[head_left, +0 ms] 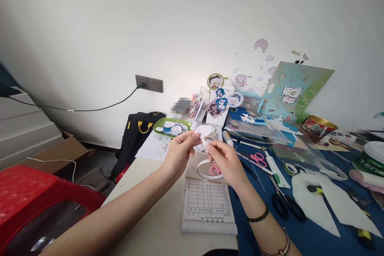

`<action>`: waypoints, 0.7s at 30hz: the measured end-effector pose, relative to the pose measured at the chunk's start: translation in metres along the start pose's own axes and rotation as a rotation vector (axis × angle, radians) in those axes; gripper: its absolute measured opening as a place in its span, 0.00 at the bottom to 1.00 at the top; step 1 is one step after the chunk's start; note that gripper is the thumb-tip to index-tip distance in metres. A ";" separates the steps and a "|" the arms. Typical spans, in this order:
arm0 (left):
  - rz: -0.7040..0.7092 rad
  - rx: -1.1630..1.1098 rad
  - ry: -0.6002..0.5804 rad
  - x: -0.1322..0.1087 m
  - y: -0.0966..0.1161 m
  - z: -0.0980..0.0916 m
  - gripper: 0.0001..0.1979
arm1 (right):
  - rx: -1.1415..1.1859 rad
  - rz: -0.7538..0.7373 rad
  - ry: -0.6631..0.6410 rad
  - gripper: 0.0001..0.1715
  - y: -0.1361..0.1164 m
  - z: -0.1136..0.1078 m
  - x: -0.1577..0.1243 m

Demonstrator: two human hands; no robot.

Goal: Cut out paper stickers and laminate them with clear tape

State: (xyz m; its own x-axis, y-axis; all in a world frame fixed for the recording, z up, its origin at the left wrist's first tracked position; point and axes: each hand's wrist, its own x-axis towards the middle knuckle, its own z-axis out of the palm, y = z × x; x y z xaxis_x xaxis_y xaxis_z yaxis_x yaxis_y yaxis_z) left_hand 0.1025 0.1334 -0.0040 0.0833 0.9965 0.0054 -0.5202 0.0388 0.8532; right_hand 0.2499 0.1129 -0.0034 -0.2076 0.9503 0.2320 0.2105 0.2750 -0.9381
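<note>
Both my hands are raised over the table's near middle, pinching a small white paper piece (205, 129) with a rounded top and a narrow strip. The left hand (182, 147) has thumb and fingers closed at the piece's left edge. Lower down, the right hand (223, 160) pinches the strip's end between thumb and fingertips. Beneath them lies a white ring (200, 175), with a pink loop (215, 170) showing inside it. A printed form pad (209, 202) rests just in front of the ring. Fingers partly hide the paper piece.
To the right are pink-handled scissors (259, 160), black-handled scissors (280, 205), a glue tube (276, 169), tape (290, 169) and white cut sheets (312, 200). A green tray (159, 127) with cut-outs stands behind. A red chair (45, 192) and black backpack (132, 138) are left.
</note>
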 end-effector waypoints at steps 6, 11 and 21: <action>0.081 0.065 -0.019 -0.001 -0.002 -0.001 0.10 | 0.002 0.025 -0.016 0.15 0.000 0.000 0.000; 0.092 0.073 0.032 -0.001 -0.001 -0.001 0.11 | 0.003 0.015 -0.019 0.15 -0.002 0.002 -0.002; 0.202 -0.019 -0.070 -0.004 0.007 0.001 0.07 | -0.543 -0.452 0.272 0.06 -0.005 -0.008 -0.007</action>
State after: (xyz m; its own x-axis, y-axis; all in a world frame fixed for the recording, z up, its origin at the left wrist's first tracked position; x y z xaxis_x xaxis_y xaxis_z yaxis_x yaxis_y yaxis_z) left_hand 0.0997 0.1294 0.0027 0.0340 0.9767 0.2117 -0.5478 -0.1590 0.8214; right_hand 0.2581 0.1065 0.0016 -0.1575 0.7111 0.6852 0.6162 0.6130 -0.4945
